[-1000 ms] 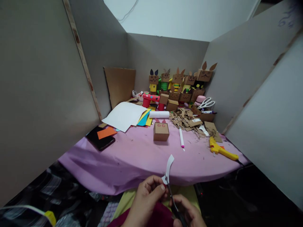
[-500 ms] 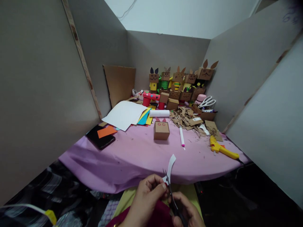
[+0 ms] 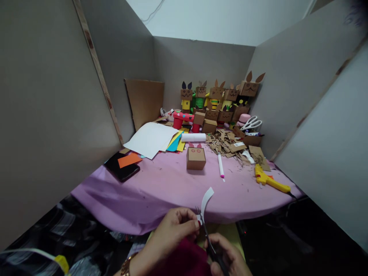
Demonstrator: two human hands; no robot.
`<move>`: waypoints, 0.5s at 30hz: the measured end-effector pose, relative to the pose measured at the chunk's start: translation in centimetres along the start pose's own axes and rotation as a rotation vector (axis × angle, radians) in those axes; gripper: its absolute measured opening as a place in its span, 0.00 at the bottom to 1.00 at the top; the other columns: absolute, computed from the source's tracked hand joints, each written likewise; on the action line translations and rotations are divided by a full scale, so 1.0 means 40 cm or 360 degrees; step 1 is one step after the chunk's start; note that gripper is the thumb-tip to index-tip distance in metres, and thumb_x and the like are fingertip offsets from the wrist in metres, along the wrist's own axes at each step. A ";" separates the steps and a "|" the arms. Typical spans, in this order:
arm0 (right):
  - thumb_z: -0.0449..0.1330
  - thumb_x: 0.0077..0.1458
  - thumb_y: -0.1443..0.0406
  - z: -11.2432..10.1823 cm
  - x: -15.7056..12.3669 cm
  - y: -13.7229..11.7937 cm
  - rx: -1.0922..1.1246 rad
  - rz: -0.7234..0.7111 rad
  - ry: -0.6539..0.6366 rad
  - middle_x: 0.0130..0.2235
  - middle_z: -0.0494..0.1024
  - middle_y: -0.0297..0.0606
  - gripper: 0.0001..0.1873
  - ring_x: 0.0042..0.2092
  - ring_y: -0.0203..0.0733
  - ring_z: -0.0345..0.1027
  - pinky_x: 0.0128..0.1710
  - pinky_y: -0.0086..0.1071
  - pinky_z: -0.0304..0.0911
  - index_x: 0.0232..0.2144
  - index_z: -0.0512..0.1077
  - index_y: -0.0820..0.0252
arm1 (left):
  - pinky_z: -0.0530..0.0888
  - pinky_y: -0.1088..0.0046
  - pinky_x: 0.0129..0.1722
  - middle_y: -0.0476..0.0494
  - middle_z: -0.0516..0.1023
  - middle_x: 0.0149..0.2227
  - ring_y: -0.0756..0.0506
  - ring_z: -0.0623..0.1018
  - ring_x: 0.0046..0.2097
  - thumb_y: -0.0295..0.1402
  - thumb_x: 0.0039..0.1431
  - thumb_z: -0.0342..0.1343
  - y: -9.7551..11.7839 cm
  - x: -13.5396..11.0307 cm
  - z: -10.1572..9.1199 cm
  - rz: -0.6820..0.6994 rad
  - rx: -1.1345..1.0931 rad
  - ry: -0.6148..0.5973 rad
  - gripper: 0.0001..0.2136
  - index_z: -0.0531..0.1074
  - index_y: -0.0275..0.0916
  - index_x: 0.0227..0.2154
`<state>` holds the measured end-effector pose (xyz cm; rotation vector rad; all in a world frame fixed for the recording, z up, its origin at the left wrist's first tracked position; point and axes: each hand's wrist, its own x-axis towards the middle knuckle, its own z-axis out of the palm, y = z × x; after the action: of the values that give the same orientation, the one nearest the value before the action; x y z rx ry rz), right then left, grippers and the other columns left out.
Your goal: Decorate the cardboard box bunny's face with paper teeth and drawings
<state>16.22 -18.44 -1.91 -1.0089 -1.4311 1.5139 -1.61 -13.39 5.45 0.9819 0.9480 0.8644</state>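
Note:
At the table's near edge, my left hand (image 3: 178,227) pinches a curved strip of white paper (image 3: 206,199) close to its lower end. The strip's free end curls up and to the right. My right hand (image 3: 227,251) grips dark-handled scissors (image 3: 207,237), whose blades point up and away and meet the paper right beside my left fingertips. Beyond my hands stands a small cardboard box (image 3: 196,159) with two red circles drawn on its front and reddish ears on top.
A white marker (image 3: 220,166) and a yellow glue gun (image 3: 270,180) lie on the right. A phone (image 3: 120,168) carries an orange paper piece (image 3: 130,160) at left. White sheets (image 3: 151,138), cardboard scraps (image 3: 227,142) and several box-headed figures (image 3: 215,94) fill the back.
My left hand and the scissor blades have shifted slightly left and up, and more of my left wrist with its bracelet shows. The things on the table have stayed put.

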 end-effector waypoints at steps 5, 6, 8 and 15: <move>0.60 0.41 0.37 0.023 0.009 -0.017 -0.0040 -0.0110 0.0162 0.28 0.64 0.33 0.32 0.33 0.41 0.60 0.31 0.30 0.60 0.36 0.70 0.54 | 0.63 0.75 0.26 0.51 0.73 0.18 0.51 0.69 0.23 0.43 0.38 0.67 -0.021 -0.006 0.027 0.0048 -0.0106 0.0109 0.16 0.70 0.36 0.19; 0.59 0.42 0.37 0.026 0.011 -0.020 -0.0043 -0.0121 0.0168 0.27 0.64 0.33 0.31 0.35 0.42 0.61 0.32 0.31 0.61 0.36 0.69 0.54 | 0.63 0.75 0.27 0.51 0.73 0.18 0.51 0.70 0.23 0.43 0.38 0.67 -0.025 -0.009 0.034 0.0054 -0.0118 0.0133 0.16 0.70 0.36 0.20; 0.59 0.43 0.37 0.029 0.013 -0.022 -0.0050 -0.0129 0.0162 0.26 0.63 0.33 0.31 0.36 0.45 0.63 0.35 0.34 0.62 0.35 0.69 0.54 | 0.64 0.74 0.28 0.51 0.73 0.19 0.50 0.71 0.23 0.43 0.39 0.66 -0.031 -0.014 0.048 0.0068 -0.0137 0.0178 0.16 0.70 0.36 0.21; 0.58 0.41 0.35 0.003 0.012 -0.017 -0.0170 -0.0075 0.0075 0.25 0.62 0.32 0.33 0.34 0.44 0.61 0.33 0.33 0.61 0.36 0.70 0.54 | 0.62 0.75 0.26 0.52 0.71 0.17 0.51 0.68 0.22 0.37 0.42 0.62 -0.018 -0.014 0.053 0.0106 -0.0080 0.0225 0.10 0.69 0.37 0.19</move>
<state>15.96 -18.01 -1.23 -1.0603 -1.5052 1.3832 0.29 -14.70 5.45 0.9226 1.0128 1.0199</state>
